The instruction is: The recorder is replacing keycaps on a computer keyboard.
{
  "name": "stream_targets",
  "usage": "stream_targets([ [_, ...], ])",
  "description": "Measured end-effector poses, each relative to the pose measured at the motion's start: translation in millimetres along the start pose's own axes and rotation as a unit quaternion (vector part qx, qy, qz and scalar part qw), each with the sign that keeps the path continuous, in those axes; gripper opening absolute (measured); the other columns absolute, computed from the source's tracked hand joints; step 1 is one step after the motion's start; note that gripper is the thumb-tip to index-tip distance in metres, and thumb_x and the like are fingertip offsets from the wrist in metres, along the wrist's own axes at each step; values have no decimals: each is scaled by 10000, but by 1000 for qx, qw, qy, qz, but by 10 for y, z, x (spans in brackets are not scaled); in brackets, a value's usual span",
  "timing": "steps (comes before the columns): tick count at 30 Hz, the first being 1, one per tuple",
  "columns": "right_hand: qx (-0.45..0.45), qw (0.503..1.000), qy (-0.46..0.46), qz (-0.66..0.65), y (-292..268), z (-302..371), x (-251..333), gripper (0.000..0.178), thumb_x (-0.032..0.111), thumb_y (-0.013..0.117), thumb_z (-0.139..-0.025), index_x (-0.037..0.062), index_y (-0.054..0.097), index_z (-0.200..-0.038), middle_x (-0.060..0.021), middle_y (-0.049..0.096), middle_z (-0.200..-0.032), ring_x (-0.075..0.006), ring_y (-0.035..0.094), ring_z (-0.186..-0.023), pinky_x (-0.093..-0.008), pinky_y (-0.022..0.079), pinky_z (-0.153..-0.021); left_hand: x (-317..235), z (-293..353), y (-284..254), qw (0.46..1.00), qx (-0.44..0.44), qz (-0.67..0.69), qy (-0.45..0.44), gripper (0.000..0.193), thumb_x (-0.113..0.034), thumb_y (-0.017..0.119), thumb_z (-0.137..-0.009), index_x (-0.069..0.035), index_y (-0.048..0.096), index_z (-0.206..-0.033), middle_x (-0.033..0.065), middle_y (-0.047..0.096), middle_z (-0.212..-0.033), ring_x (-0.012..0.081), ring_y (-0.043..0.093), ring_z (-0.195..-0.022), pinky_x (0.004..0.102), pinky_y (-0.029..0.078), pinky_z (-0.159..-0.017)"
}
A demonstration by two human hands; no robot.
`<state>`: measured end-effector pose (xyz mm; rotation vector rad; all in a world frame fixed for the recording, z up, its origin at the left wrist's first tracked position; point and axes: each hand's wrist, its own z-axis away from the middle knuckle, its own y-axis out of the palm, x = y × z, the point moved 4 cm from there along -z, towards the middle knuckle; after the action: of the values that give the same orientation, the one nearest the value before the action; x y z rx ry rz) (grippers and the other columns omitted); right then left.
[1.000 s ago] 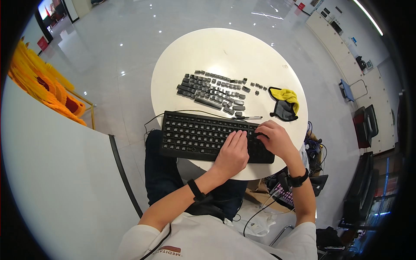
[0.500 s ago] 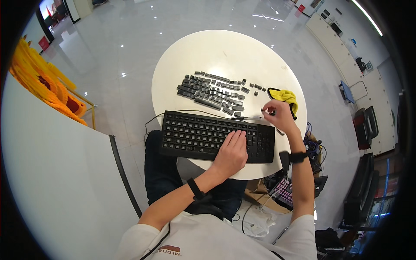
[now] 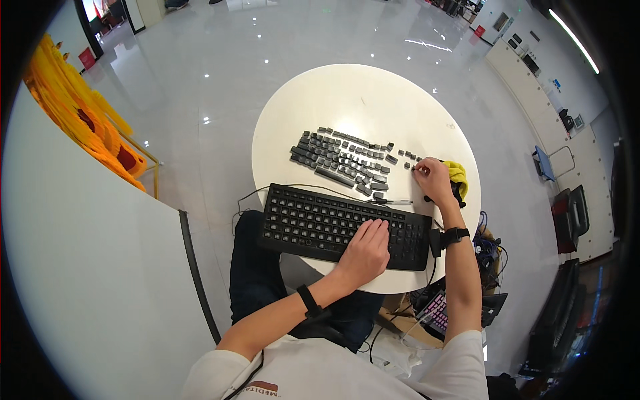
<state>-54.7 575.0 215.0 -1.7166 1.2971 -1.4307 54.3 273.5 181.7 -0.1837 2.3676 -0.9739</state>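
Note:
A black keyboard [image 3: 320,223] lies along the table's near edge, its switches bare over most of the board. My left hand [image 3: 364,257] rests on its right-centre part, fingers stretched flat and close together. Beyond it, my right hand [image 3: 435,181] is at the right end of the loose keycaps. Thumb and forefinger pinch a small dark keycap [image 3: 414,169] at the table surface. The other keycaps [image 3: 340,157] lie in rough rows behind the keyboard. Between them and the keyboard is a slim pen-like tool [image 3: 393,201].
A yellow and black cloth [image 3: 457,175] lies beside my right wrist on the round white table [image 3: 320,87]. The keyboard's cable [image 3: 248,195] loops at the left. Below the table's right side are a keyboard with pink keys [image 3: 437,312] and tangled cables [image 3: 490,250].
My right hand has moved away from me, from beside the pen-like tool to the small keycap group. My left hand stays on the keyboard. The whole view has shifted slightly.

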Motion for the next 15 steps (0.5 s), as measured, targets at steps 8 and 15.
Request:
stream_targets([
  [8,11,1000,-2,-3,24,-77,24,109,44,828,-899,9,830,-1002,-170,790,-1002,-332,753,-877,-417,610,-843,12,-3,-7,1000,-5,-6,2,473,-128,760,-915,162,748,-1288,288,719,-1457,423,643,-1431,538,448,-1303],
  [15,25,1000,-9,12,-27,-91,74,110,30,832,-890,9,824,-997,-168,798,-1046,-339,761,-962,-427,612,-869,12,-17,-3,1000,-12,-8,9,463,-120,749,-916,162,749,-1284,287,725,-1440,427,653,-1415,534,456,-1297],
])
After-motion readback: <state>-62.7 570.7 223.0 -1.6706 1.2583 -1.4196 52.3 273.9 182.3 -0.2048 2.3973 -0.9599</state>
